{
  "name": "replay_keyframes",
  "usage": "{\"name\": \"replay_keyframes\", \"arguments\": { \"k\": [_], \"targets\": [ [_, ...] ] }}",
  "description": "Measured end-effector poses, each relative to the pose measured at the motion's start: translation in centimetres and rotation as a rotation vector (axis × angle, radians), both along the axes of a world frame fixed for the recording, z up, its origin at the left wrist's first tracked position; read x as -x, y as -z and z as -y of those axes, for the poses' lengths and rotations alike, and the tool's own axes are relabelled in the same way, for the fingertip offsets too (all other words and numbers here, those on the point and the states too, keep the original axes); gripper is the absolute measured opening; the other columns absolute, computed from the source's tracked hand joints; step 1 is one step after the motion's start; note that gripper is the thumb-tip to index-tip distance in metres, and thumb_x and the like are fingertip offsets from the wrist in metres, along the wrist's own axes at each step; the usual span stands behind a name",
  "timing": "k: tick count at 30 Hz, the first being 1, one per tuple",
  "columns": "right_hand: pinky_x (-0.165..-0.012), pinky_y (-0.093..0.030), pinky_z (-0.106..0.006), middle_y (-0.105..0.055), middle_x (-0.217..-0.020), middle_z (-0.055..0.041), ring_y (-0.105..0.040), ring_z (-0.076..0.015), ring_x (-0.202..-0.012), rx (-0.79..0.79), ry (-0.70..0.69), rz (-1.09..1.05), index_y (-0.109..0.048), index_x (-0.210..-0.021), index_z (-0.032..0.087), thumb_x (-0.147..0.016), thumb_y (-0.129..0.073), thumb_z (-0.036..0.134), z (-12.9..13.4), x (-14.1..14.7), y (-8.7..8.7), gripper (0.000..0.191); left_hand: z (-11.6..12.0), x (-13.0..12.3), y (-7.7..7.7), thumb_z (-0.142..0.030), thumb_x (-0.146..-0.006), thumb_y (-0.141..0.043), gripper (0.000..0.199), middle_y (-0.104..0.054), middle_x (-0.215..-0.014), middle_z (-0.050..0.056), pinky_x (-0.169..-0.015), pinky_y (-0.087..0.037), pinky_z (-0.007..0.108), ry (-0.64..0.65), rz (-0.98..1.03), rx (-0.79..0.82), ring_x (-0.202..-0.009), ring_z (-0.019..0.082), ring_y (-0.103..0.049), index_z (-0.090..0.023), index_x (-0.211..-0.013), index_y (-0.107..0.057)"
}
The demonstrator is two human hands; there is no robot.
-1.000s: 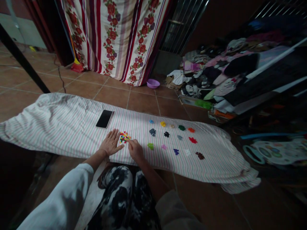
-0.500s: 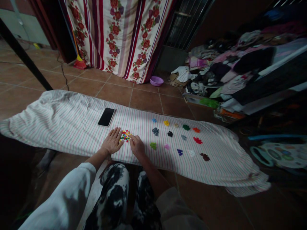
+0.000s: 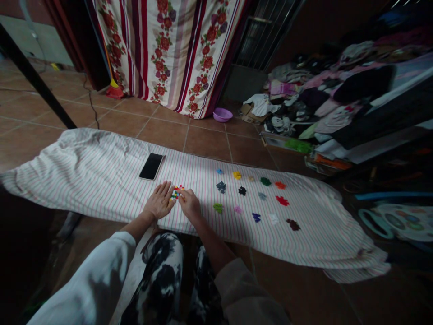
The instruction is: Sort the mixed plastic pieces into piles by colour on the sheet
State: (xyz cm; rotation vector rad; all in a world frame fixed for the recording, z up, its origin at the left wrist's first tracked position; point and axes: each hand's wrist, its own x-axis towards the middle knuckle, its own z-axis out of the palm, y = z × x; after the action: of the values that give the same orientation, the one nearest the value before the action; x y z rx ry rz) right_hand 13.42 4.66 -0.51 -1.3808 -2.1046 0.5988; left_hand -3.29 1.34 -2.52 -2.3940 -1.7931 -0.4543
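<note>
A mixed patch of tiny coloured pieces [image 3: 176, 194] lies on the striped cloth [image 3: 108, 180], partly hidden between my hands. My left hand [image 3: 158, 201] rests flat with fingers stretched out, its edge along the left side of the patch. Over the right side of the patch, my right hand [image 3: 190, 205] has its fingers drawn together, tips touching the pieces. Whether anything is pinched there is too small to make out. Small heaps sorted by colour spread to the right, among them a lime green heap [image 3: 218, 208], a black heap [image 3: 241, 191] and a red heap [image 3: 282, 200].
A dark-screened phone [image 3: 152, 166] lies on the cloth beyond my left hand. Past the cloth's far edge, a purple basin [image 3: 222, 115] sits on the tiled floor near a floral curtain [image 3: 184, 54]. Piled clothes [image 3: 324, 95] fill the right side.
My right hand has shifted slightly left and now covers more of the mixed pieces. My left hand stays flat beside them. The whole view has moved a little.
</note>
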Motion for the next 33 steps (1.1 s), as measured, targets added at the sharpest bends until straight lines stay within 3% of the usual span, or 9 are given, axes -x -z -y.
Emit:
{"name": "replay_keyframes", "arguments": {
  "k": [7,14,23,33],
  "targets": [
    [-0.076,-0.048,-0.024,-0.063,-0.089,-0.0027,-0.061,-0.0141,-0.082,-0.021,0.043,-0.135,-0.068,-0.100,0.022,-0.086,-0.055,0.019,0.6,-0.7,0.3,0.019,0.1,-0.1,-0.4,-0.043,-0.092,-0.036,0.058,-0.040,-0.150,0.017,-0.113,-0.031,0.048,-0.006,0.011,0.005,-0.143,0.030,-0.030,-0.012,-0.141,-0.042],
    [-0.083,-0.049,-0.025,-0.064,-0.099,-0.0048,-0.062,-0.0156,-0.092,-0.075,0.040,-0.133,-0.068,-0.105,0.023,-0.086,-0.050,0.015,1.0,-0.5,0.3,0.027,0.2,-0.3,-1.1,-0.036,-0.093,-0.035,0.053,-0.043,-0.148,0.016,-0.113,-0.033,0.047,-0.015,0.000,-0.005,-0.142,0.029,-0.033,-0.013,-0.140,-0.045],
    [-0.074,-0.048,-0.024,-0.062,-0.102,-0.0046,-0.062,-0.0159,-0.088,-0.013,0.040,0.064,-0.067,-0.115,0.026,-0.090,-0.055,0.029,0.2,0.4,-0.9,0.028,0.2,-0.3,-1.3,-0.035,-0.093,-0.035,0.053,-0.042,-0.148,0.017,-0.114,-0.032,0.047,-0.016,0.012,-0.001,-0.142,0.029,-0.033,-0.012,-0.139,-0.046],
    [-0.068,-0.044,-0.025,-0.059,-0.101,-0.0043,-0.059,-0.0159,-0.081,0.073,0.050,0.216,-0.069,-0.101,0.028,-0.088,-0.058,0.026,-0.4,1.5,-2.5,0.018,0.2,-0.3,-1.3,-0.035,-0.092,-0.035,0.053,-0.043,-0.148,0.016,-0.113,-0.034,0.049,-0.009,0.037,-0.001,-0.141,0.029,-0.033,-0.014,-0.139,-0.046]
  ]
}}
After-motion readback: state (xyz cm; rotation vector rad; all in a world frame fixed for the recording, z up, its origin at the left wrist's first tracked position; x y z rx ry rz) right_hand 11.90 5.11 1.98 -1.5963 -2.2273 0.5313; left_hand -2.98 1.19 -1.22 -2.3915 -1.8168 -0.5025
